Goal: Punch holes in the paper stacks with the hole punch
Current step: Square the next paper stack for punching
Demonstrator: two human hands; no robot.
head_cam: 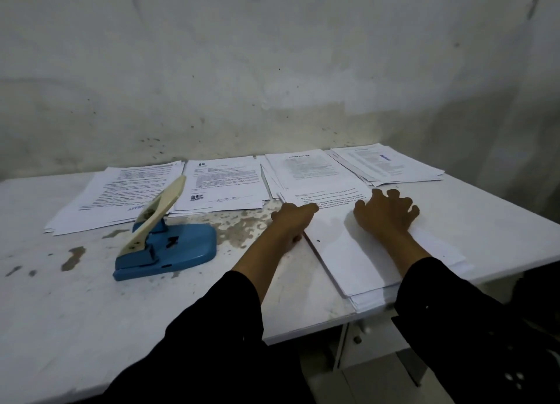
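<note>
A blue hole punch [169, 249] with a raised cream handle stands on the white table [91, 297], left of centre. A white paper stack [348, 252] lies at the right, reaching the table's front edge, with a small dark hole near its left edge. My left hand [292, 220] lies against the stack's left edge, fingers pointing forward and thumb at the paper's side. On top of the stack, near its far end, my right hand [385, 214] presses down with spread fingers. Neither hand touches the punch.
Several printed paper stacks lie in a row along the wall: one behind the punch [121, 197], one at centre [225, 182], one beyond my hands [309, 170], one at the far right [391, 164]. The tabletop paint is worn in patches [239, 224].
</note>
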